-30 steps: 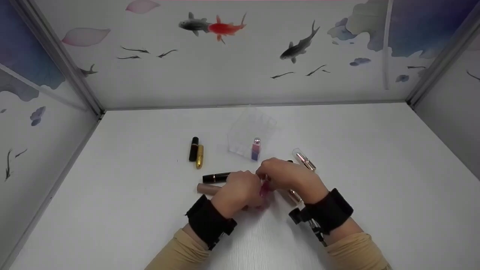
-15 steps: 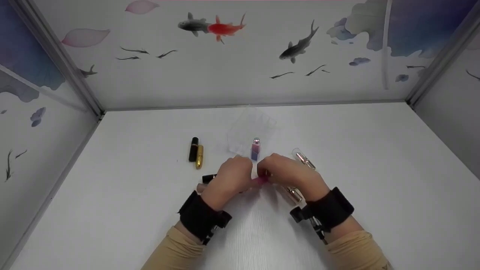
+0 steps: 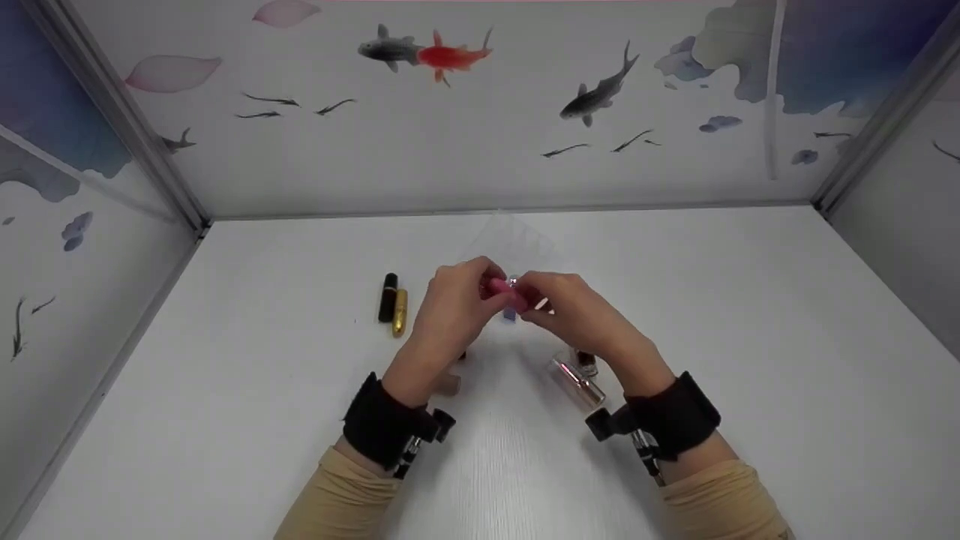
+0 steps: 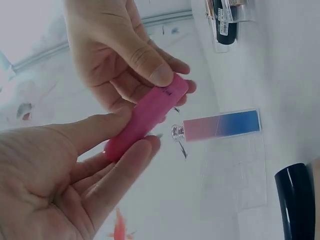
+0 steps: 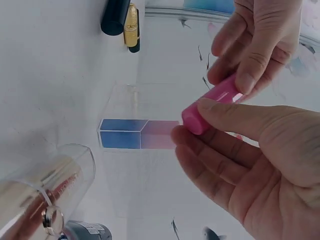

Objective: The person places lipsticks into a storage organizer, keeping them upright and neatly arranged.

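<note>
Tan sleeves [image 3: 337, 495] came up from the bottom edge of the head view, black wristbands [image 3: 382, 424] above them. Next up, a beige tube [image 3: 448, 385] was partly hidden by the left wrist; right of centre a clear-capped tube [image 3: 579, 384] slanted upper left to lower right, a dark tube [image 3: 587, 364] just beside it. Mid-frame, left hand [image 3: 454, 304] and right hand [image 3: 581, 307] both held one pink tube [image 4: 142, 120] off the white table [image 3: 187, 390], thumb and fingers pinching, one hand toward each end. In the head view its long axis sloped down from upper left to lower right, partly covered by fingers. Left wrist view: it ran from lower left, in the left hand, to upper right, in the right hand, small dark mark near that end. Right wrist view: flat round end pointed lower left, pale lettering along the side; cannot tell which end was the cap. Left of the hands, a black tube [image 3: 388, 298] and a gold tube [image 3: 400, 313] lay side by side. Beyond the pink tube, a pink-and-blue tube [image 4: 222, 125] stood upright, silver knob up; cannot tell if inside the clear holder [image 3: 514, 238]. Farthest, top of frame: fish-printed back wall [image 3: 480, 135].
</note>
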Demonstrator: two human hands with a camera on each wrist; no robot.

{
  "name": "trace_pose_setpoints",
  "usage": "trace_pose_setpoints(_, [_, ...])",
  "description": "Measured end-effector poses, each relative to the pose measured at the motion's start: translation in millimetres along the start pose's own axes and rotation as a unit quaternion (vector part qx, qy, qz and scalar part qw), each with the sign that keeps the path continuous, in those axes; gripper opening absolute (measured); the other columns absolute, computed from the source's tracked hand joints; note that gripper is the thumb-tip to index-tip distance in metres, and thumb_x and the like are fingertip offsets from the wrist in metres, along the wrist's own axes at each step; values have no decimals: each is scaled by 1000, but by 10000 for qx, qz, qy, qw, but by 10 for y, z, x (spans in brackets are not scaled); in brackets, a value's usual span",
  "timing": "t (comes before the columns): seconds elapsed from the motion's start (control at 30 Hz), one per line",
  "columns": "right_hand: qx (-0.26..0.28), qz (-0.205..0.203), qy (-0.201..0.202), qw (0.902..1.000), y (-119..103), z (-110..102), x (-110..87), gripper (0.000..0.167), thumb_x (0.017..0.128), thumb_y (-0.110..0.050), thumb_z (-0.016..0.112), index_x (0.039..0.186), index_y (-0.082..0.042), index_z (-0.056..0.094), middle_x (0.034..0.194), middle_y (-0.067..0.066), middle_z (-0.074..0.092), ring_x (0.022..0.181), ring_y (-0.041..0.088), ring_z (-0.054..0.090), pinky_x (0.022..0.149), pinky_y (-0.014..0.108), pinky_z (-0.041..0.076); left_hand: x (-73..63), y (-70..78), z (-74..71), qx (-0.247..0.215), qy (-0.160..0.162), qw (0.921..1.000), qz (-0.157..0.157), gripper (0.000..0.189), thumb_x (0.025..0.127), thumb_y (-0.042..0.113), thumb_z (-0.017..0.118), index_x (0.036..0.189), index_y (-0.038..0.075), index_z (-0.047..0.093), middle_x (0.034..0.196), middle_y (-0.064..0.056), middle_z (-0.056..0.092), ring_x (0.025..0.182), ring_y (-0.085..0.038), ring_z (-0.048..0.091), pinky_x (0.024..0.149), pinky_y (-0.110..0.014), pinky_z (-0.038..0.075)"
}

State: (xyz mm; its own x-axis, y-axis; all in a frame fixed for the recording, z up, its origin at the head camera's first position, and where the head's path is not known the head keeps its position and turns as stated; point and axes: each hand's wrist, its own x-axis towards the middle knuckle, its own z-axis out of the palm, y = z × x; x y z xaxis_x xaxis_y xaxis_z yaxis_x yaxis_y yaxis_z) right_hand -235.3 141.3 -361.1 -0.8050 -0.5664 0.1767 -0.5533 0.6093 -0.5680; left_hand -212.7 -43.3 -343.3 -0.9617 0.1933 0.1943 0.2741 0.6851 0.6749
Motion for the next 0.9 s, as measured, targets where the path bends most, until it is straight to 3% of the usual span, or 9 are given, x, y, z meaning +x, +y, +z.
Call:
trace_pose_setpoints(0.2, [345,-65,1067,9937,-5,-44,-2,29,91,-5,70,120,-6,65,110,9,74,100,22,72,87,39,61,49,-9,81,-711,788,9901,913,38,92,17,71,127,14,56,116,-3,71,107,-13,70,90,-23,58])
trace_pose_setpoints(0.33, [371,-48,1547,9873,-15,-56,-11,31,91,-5,71,122,-8,66,110,8,76,103,21,72,87,39,61,69,-18,145,-930,1107,9819,1220,37,94,17,69,129,16,57,122,-2,68,115,-13,67,91,-22,57])
trace_pose_setpoints(0.53, [316,49,1903,9812,-43,-67,-13,30,92,-8,70,122,-10,68,113,6,75,104,20,71,89,38,60,98,-37,203,-1069,1312,9756,1402,33,97,20,66,129,14,61,122,-2,67,116,-12,65,91,-21,56])
trace_pose_setpoints(0.9, [449,-97,2704,9617,-74,-44,3,27,94,-7,67,121,-6,67,115,8,72,106,19,71,85,31,61,177,0,280,-1267,1403,9735,1288,29,96,18,66,124,13,65,119,-3,66,113,-12,64,91,-19,56])
